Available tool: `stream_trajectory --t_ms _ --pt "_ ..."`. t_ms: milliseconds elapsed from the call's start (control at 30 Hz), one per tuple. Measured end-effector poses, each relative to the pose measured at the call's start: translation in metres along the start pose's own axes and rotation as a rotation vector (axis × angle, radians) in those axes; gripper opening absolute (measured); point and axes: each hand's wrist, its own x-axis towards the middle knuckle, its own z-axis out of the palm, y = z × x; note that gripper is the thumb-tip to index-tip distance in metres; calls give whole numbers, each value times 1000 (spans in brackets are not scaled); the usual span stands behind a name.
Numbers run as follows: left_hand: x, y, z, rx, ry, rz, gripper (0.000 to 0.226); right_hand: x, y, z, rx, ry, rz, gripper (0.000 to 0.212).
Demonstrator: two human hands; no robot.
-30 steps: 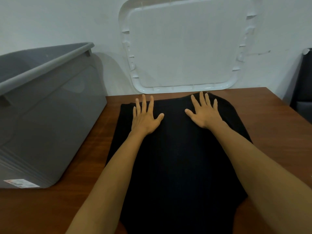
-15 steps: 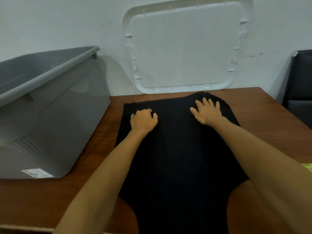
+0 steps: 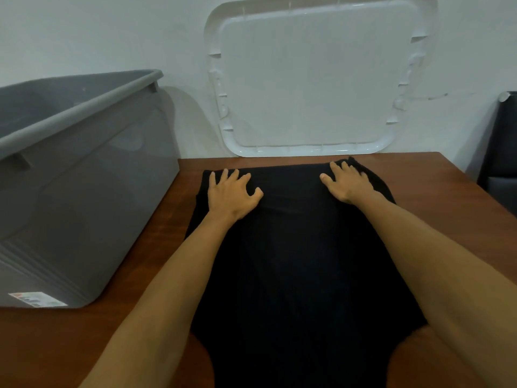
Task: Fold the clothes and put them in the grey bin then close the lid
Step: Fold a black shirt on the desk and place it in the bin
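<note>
A black garment lies flat on the brown table, mid-frame. The left hand claws its far left corner, fingers bent, bunching cloth. The right hand rests at the far right edge, and I cannot tell its hold. The grey bin stands open at left, and the white lid leans against the wall at top.

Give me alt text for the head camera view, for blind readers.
The left hand and right hand rest on the far end of a black cloth spread on a table. An open grey bin stands left; a white lid leans on the wall behind.
</note>
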Motion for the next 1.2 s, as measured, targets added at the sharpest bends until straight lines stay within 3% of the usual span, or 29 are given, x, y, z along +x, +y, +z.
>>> stream_trajectory --t_ms 133,200,333,433,533,667,867,1000,1200 --pt "21 -7 8 -97 -259 -151 75 14 23 1 -27 31 263 81" --pt "25 -8 9 -79 -304 -152 77 14 26 3 -40 73 375 86" --pt "32 -6 1 -55 -419 -173 82 15 6 6 -144 235 121 76" --pt "46 -6 -17 -104 -557 -187 90 16 -20 4 -71 88 35 75" --pt "51 -1 -16 -115 -473 -171 84 15 -30 11 -89 -91 79 84" --pt "41 0 9 -71 -315 -161 76 13 -29 14 -113 -67 100 87" --pt "42 -2 9 -82 -329 -150 78 12 -31 13 -113 -88 112 87" --pt "31 4 4 -113 -123 -134 70 3 -35 8 -87 -48 102 85" --pt "-9 21 -17 -156 -194 -76 63 -47 -58 -5 -83 -60 81 79"
